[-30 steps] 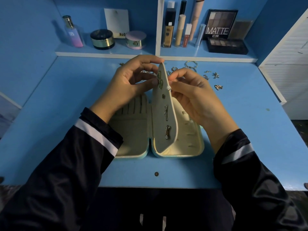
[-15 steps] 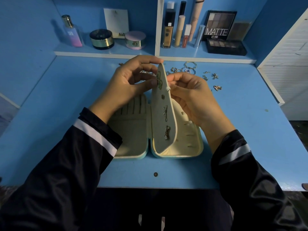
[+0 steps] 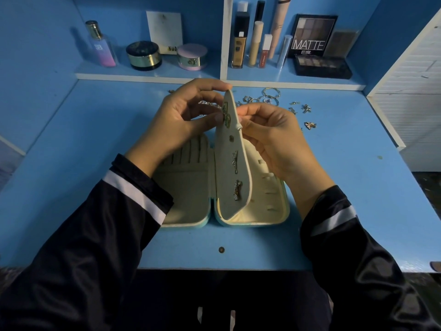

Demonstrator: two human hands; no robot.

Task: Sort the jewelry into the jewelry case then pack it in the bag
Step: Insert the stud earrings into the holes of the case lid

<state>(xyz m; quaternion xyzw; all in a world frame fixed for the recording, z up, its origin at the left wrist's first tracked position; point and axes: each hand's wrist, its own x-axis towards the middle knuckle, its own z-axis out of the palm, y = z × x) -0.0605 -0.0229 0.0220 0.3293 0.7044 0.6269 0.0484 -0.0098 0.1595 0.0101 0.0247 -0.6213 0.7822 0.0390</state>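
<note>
Hands barely shifted: left hand [image 3: 181,120] pinches the seemingly light, bendy earring flap [image 3: 229,168] at its top, right hand [image 3: 274,137] pinching its far edge, above the jewelry case [image 3: 183,192].

"MATTE" stands in the upper right on the eyeshadow palette [image 3: 310,35]. "NUD" shows on the white card [image 3: 164,32] in the upper middle. "SB" marks the perfume bottle [image 3: 100,47] in the upper left.

Home dressing corner: blue surface [image 3: 95,139] under shelf [image 3: 148,74] stocked with cosmetics — perfume bottle [image 3: 101,45], powder jars [image 3: 144,55], MATTE eyeshadow palette [image 3: 311,35]; loose jewelry [image 3: 281,101] below shelf.
</note>
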